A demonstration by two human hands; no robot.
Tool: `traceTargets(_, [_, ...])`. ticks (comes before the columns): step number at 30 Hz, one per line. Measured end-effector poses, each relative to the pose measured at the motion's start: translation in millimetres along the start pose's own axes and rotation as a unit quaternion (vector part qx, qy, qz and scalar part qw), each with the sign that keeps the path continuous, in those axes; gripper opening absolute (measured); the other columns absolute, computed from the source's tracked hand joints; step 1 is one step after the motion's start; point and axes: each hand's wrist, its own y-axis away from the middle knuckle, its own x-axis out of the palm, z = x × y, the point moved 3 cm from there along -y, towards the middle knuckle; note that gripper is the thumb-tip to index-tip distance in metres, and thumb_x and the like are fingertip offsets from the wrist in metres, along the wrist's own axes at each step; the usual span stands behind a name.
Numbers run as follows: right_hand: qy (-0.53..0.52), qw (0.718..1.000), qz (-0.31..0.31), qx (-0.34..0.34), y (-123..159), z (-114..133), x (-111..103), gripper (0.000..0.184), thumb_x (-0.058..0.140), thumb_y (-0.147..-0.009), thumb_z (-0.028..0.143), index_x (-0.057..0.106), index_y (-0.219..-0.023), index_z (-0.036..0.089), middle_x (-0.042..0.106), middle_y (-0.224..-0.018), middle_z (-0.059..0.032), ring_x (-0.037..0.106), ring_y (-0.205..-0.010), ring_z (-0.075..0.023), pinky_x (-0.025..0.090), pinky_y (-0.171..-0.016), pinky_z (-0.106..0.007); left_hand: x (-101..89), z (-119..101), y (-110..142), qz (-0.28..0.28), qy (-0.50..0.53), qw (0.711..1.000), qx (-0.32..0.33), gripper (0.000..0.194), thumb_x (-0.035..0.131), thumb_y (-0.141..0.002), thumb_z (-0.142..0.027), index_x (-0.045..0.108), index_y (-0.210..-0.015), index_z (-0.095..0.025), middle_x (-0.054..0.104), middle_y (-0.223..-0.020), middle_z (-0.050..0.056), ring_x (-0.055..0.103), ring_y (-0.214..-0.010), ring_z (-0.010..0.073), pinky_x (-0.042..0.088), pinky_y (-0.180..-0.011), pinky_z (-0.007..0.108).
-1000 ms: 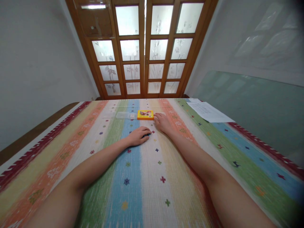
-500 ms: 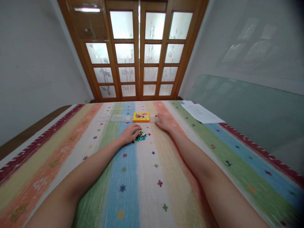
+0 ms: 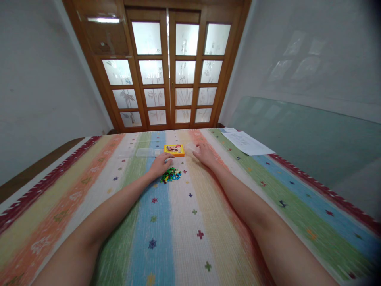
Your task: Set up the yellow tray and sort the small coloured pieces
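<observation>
Holding the left hand [image 3: 161, 164], with fingers released, beside colourful pieces [image 3: 170, 175], near a yellow box [image 3: 175, 149]. Grasping clear plastic [image 3: 191, 147] in the fingers of the right hand [image 3: 204, 154].

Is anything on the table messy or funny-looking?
Yes, maybe: the little colourful pieces lie loose in a heap on the striped cloth, by the left hand, not in a box. I can't tell if they spilled. I see nothing broken.
</observation>
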Motion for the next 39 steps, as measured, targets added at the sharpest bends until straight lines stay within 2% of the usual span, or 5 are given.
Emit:
traceTargets(7, [-0.151,0.97,0.012,-0.19,25.2,65.1,2.0,0.036,0.067,-0.094,0.035,0.06,-0.127,0.023,0.064,-0.125,-0.0089,0.064,-0.108,-0.0237,0.053,-0.094,-0.037,23.9,15.4,-16.3,-0.039,0.217,0.974,-0.042,0.07,0.075,-0.09,-0.04,0.049,-0.153,-0.024,0.058,-0.152,0.015,0.065,-0.13,0.0276,0.055,-0.109,0.048])
traceTargets(11, [-0.161,0.96,0.029,-0.227,35.9,85.1,4.1,0.036,0.065,-0.094,0.029,0.059,-0.129,0.024,0.065,-0.129,-0.0095,0.063,-0.117,-0.0252,0.052,-0.101,-0.039,11.2,19.1,-10.9,-0.059,0.238,0.968,-0.06,0.066,0.077,-0.089,-0.046,0.05,-0.145,-0.024,0.062,-0.144,0.015,0.064,-0.131,0.0271,0.054,-0.11,0.047])
traceTargets(18, [-0.073,0.962,0.056,-0.258,46.7,89.8,14.3,0.031,0.059,-0.101,0.03,0.062,-0.13,0.022,0.068,-0.134,-0.0122,0.063,-0.124,-0.0276,0.051,-0.107,-0.042,-0.1,15.2,3.0,-0.098,0.149,0.98,-0.086,0.061,0.084,-0.081,-0.043,0.056,-0.131,-0.021,0.068,-0.128,0.01,0.069,-0.111,0.0241,0.058,-0.1,0.044])
traceTargets(26, [-0.002,0.953,0.031,-0.302,47.9,91.1,13.9,0.027,0.052,-0.105,0.025,0.065,-0.129,0.021,0.072,-0.127,-0.0135,0.066,-0.117,-0.0278,0.052,-0.102,-0.041,5.0,0.7,5.9,-0.102,0.073,0.991,-0.055,0.062,0.082,-0.084,-0.037,0.055,-0.138,-0.022,0.066,-0.137,0.012,0.066,-0.12,0.0261,0.055,-0.104,0.043])
traceTargets(39, [0.099,0.953,-0.007,-0.286,49.3,102.3,18.1,0.027,0.049,-0.1,0.014,0.065,-0.121,0.016,0.074,-0.109,-0.0151,0.067,-0.1,-0.0284,0.054,-0.087,-0.037,3.5,-10.2,6.8,-0.126,0.065,0.989,-0.043,0.062,0.083,-0.084,-0.033,0.055,-0.139,-0.025,0.067,-0.135,0.011,0.067,-0.12,0.027,0.054,-0.106,0.045])
